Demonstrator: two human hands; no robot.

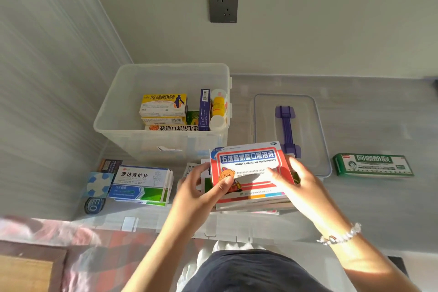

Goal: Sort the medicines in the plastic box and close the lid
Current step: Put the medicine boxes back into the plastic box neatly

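Observation:
A clear plastic box [111,111] stands open against the corner wall, holding yellow medicine boxes [163,104], a purple carton [204,109] and white-capped bottles [219,106]. Its clear lid [310,111] with a purple handle lies flat to the right. In front of the box, my left hand [201,194] and my right hand [298,185] together grip a large red-and-white medicine box [248,168], the top of a stack of flat boxes. It is tilted up slightly off the stack.
A stack of blue-and-green boxes [142,182] and small packets [97,185] lie at the left front. A green box [373,165] lies at the right. A second clear lid [132,223] rests under the front items. A wall socket [223,6] sits above.

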